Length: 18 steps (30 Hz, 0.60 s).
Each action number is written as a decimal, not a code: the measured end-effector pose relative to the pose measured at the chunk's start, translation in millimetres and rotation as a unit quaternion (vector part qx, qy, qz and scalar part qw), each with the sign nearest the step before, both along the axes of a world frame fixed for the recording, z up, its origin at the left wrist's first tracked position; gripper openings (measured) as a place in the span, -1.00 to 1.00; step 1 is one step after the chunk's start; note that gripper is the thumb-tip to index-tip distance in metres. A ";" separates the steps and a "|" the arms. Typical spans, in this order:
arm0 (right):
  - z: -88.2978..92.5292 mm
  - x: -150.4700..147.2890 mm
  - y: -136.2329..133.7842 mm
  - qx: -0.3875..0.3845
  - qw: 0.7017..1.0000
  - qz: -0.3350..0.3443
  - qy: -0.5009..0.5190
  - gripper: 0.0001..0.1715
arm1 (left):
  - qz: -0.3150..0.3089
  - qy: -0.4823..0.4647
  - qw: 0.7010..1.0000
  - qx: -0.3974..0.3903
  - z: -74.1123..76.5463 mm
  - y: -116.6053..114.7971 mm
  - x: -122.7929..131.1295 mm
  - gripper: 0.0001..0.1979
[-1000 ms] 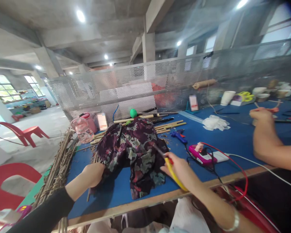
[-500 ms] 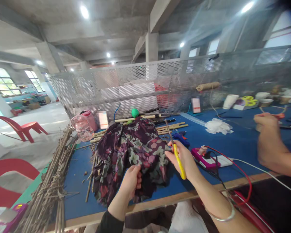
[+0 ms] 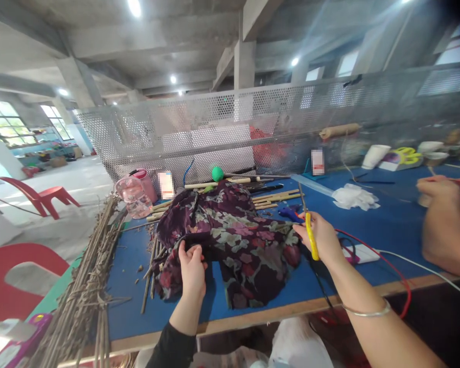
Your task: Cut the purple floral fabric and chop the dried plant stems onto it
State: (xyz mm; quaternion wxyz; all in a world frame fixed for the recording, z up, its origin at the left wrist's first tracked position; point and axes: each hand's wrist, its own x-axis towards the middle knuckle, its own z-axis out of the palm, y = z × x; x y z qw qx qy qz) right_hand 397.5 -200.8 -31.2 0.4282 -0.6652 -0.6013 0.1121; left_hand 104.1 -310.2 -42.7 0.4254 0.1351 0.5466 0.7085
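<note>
A dark floral cloth (image 3: 249, 240), patterned in purple, red and grey-green, lies crumpled over the blue table in front of me. My left hand (image 3: 192, 268) is closed, pinching a fold at the cloth's left part between thumb and fingers. At the right, my right hand (image 3: 324, 236) holds yellow-handled scissors (image 3: 312, 239) with their blades pointing up and away. Its thumb and fingertips also grip the cloth's right edge. The cloth is stretched between both hands. Whether the blades are apart cannot be made out.
Bundled dry stalks (image 3: 86, 286) line the table's left side. Behind the cloth are wooden sticks (image 3: 278, 197), a green ball (image 3: 217, 174) and a pink-lidded jug (image 3: 140, 191). White crumpled material (image 3: 354, 197) and a power strip (image 3: 362, 253) lie right, near another person's arm (image 3: 442, 225).
My right hand has moved right with the scissors, drawing the cloth's edge along over the power strip. My left hand has shifted left and up, now pinching a fold; the cloth is spread wider.
</note>
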 end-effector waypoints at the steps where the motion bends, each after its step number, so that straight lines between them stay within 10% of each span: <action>1: -3.6 1.4 2.4 -0.009 1.000 0.005 -0.016 -0.59 | -0.023 -0.032 0.999 -0.011 0.8 0.3 0.5 -0.67; 3: -8.6 3.0 5.8 -0.024 1.000 0.012 -0.013 -0.57 | -0.117 -0.138 0.982 -0.051 2.5 1.6 2.4 -0.94; 6: -9.3 5.3 8.6 -0.005 1.000 0.016 0.002 -0.59 | -0.218 -0.265 0.935 -0.088 4.6 5.4 4.6 -0.79; 18: 6.9 3.2 3.0 -0.013 0.999 0.038 -0.015 -0.57 | -0.005 -0.090 0.995 -0.052 1.5 17.1 -4.6 -0.78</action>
